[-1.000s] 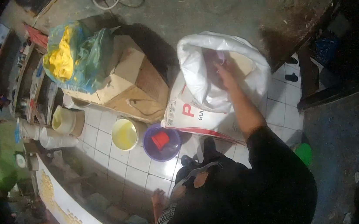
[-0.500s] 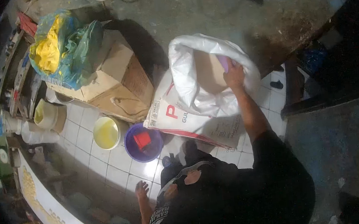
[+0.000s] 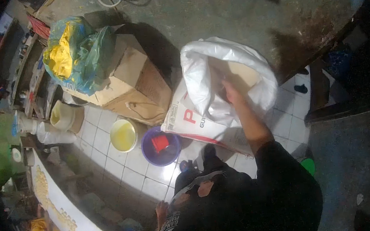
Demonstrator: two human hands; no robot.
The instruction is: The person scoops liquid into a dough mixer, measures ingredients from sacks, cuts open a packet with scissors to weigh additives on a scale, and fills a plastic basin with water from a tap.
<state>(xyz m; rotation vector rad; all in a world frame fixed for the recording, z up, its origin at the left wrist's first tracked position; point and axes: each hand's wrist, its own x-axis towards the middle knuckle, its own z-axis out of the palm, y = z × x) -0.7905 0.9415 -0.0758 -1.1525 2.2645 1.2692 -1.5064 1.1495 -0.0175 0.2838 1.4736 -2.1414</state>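
My right hand (image 3: 232, 93) reaches into the open mouth of a large white sack (image 3: 194, 62), over the pale grainy contents (image 3: 241, 73). Its fingertips are hard to make out, and whatever they may hold is hidden. My left hand (image 3: 161, 208) hangs low beside my dark shirt, its fingers small and unclear. Left of the sack's base, a purple basin (image 3: 148, 152) on the tiles holds a red object (image 3: 161, 142). A white bucket (image 3: 124, 135) with yellowish contents stands beside the basin.
A cardboard box (image 3: 133, 76) carries a blue-green plastic bag (image 3: 91, 57) with something yellow inside. More pale containers (image 3: 62, 115) stand at the left near shelves. A long white surface (image 3: 64, 214) with small yellowish pieces curves along the lower left. A green round object (image 3: 308, 165) is at right.
My right hand has moved left and lower within the sack's mouth, and the purple item at its fingers no longer shows. My left hand is lower against my body. The view has shifted slightly.
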